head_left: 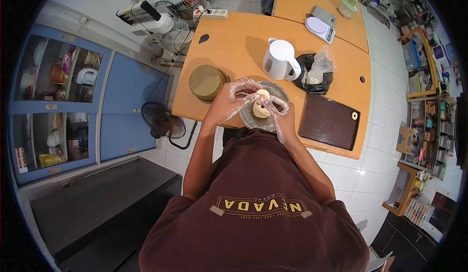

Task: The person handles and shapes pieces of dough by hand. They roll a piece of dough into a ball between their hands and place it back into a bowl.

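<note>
Both of my hands are dusted with flour and meet above a grey metal bowl (280, 89) at the table's near edge. Between their fingertips is a small round piece of pale dough (263, 93). My left hand (236, 97) pinches it from the left, fingers curled. From the other side, my right hand (282, 112) closes its fingers on the same piece. A larger lump of dough (261, 111) lies in the bowl beneath them, partly hidden by the hands. To the right, a dark baking tray (326, 123) carries one small dough ring (354, 115) near its right edge.
A round greenish-brown container (207, 82) stands left of the bowl. Beyond the bowl are a white electric kettle (280, 60) and a black plastic bag (307, 67). Farther back sit a white kitchen scale (319, 29) and a power strip (212, 13). A black fan (160, 119) stands left.
</note>
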The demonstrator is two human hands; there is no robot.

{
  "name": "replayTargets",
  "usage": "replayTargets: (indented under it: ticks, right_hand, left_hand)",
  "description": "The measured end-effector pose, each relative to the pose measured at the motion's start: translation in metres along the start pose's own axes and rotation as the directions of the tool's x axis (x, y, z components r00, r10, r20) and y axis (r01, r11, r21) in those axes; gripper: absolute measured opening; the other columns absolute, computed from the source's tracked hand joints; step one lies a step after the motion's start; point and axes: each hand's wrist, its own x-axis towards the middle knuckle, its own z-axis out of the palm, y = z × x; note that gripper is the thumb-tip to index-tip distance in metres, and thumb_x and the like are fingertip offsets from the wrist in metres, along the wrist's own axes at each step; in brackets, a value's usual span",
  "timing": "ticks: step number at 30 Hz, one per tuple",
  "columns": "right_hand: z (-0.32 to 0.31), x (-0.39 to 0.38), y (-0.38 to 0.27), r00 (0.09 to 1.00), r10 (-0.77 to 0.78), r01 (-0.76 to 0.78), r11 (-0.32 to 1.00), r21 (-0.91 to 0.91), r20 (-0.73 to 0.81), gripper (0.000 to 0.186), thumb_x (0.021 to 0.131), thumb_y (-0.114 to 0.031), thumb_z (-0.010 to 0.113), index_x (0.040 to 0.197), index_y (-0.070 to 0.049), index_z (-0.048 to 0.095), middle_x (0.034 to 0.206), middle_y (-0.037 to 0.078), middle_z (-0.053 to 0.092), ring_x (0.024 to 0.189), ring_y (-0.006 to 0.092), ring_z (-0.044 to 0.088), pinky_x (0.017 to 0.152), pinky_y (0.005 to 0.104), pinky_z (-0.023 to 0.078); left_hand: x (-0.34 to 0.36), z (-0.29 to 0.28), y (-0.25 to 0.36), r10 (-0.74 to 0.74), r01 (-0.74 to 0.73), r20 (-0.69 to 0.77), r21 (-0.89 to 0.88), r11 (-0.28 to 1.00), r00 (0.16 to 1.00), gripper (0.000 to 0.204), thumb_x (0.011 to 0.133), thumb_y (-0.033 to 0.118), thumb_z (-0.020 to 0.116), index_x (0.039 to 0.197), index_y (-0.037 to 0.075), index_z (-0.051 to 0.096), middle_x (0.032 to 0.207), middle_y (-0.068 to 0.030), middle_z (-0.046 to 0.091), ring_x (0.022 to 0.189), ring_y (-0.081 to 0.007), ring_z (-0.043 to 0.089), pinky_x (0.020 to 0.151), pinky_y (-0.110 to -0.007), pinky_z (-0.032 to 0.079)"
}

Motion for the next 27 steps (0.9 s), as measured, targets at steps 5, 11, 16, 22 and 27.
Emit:
replayTargets:
  ticks: [5, 11, 16, 22, 27]
  right_hand:
    - [0.0, 0.0, -0.002, 0.999, -0.015, 0.019, 0.997, -0.073, 0.047, 0.026, 0.096, -0.021, 0.078, 0.105, 0.004, 0.077, 0.096, -0.003, 0.067, 0.081, 0.0049, 0.056, 0.067, 0.0235, 0.046]
    - [0.0, 0.0, 0.001, 1.0, -0.01, 0.01, 0.999, -0.049, -0.002, 0.023, 0.096, -0.018, 0.078, 0.104, 0.004, 0.077, 0.094, -0.002, 0.068, 0.08, 0.0041, 0.056, 0.067, 0.0232, 0.045]
    - [0.002, -0.001, 0.001, 0.999, -0.008, 0.009, 0.999, -0.036, 0.041, 0.022, 0.096, -0.018, 0.079, 0.104, 0.003, 0.077, 0.092, -0.002, 0.069, 0.08, 0.004, 0.056, 0.068, 0.0232, 0.047]
    - [-0.001, 0.0, 0.002, 0.998, 0.052, -0.051, 0.998, -0.029, 0.036, 0.023, 0.096, -0.018, 0.079, 0.106, 0.003, 0.076, 0.096, 0.0, 0.071, 0.084, 0.0052, 0.06, 0.073, 0.0239, 0.049]
    - [-0.001, 0.0, 0.002, 1.0, 0.011, -0.011, 0.999, 0.032, 0.014, 0.024, 0.096, -0.018, 0.078, 0.108, 0.003, 0.076, 0.096, 0.0, 0.072, 0.085, 0.0055, 0.06, 0.074, 0.0247, 0.049]
  left_hand:
    - [0.0, -0.001, 0.004, 0.026, -0.027, 0.005, 0.056, 0.998, 1.0, 0.021, 0.096, 0.001, 0.069, 0.116, -0.004, 0.072, 0.116, -0.0085, 0.071, 0.11, -0.0164, 0.068, 0.1, -0.031, 0.053]
    - [-0.003, 0.008, 0.014, 0.014, -0.014, -0.024, -0.008, 1.0, 1.0, 0.023, 0.096, 0.003, 0.069, 0.118, -0.005, 0.072, 0.112, -0.0099, 0.074, 0.108, -0.0166, 0.068, 0.099, -0.032, 0.053]
    - [-0.001, -0.002, 0.01, 0.031, -0.033, 0.018, 0.157, 0.987, 0.999, 0.025, 0.097, 0.005, 0.069, 0.119, -0.005, 0.072, 0.112, -0.0105, 0.075, 0.108, -0.016, 0.068, 0.098, -0.032, 0.053]
    - [-0.001, 0.003, 0.002, 0.06, -0.06, 0.007, 0.143, 0.988, 0.998, 0.029, 0.094, 0.006, 0.072, 0.121, -0.003, 0.072, 0.116, -0.0082, 0.075, 0.102, -0.0152, 0.069, 0.093, -0.031, 0.055]
    - [-0.003, 0.008, 0.007, 0.046, -0.045, -0.015, 0.059, 0.997, 0.999, 0.028, 0.093, 0.008, 0.074, 0.12, -0.002, 0.073, 0.115, -0.0082, 0.075, 0.1, -0.0142, 0.069, 0.093, -0.031, 0.055]
